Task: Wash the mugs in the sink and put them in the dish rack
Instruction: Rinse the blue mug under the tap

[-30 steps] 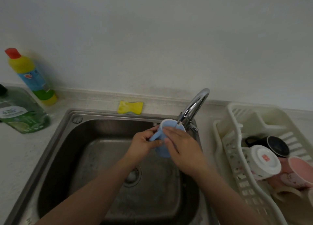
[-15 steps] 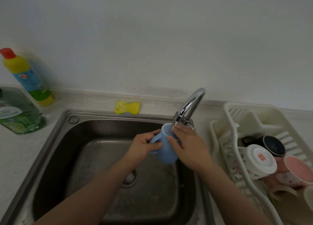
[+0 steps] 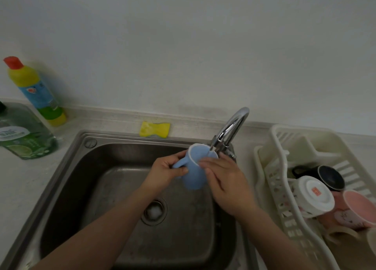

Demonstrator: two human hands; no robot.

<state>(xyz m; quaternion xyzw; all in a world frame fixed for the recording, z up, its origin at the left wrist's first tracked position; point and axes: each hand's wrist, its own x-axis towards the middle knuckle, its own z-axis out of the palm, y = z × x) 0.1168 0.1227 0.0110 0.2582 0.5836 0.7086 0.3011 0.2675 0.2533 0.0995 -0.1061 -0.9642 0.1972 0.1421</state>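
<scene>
- Blue mug (image 3: 194,173) sits over the sink (image 3: 85,166), mouth just under the faucet (image 3: 231,128) spout.
- My left hand (image 3: 165,173) pinches its handle; my right hand (image 3: 226,185) lies on its side, fingers fairly straight.
- Dish rack (image 3: 266,162) on the counter (image 3: 18,180) has black, white and pink mugs.

Sink (image 3: 67,180) basin open on its left half and near edge – only the drain (image 3: 154,210) there. Tap (image 3: 231,128) arches over the far right corner, mug (image 3: 194,171) and both hands right under it. Dish rack (image 3: 270,168) far end bare; near end crowded with a black mug (image 3: 327,177), white mug (image 3: 314,195), pink mug (image 3: 356,208). Bottles (image 3: 34,90) block the counter's far left corner.
</scene>
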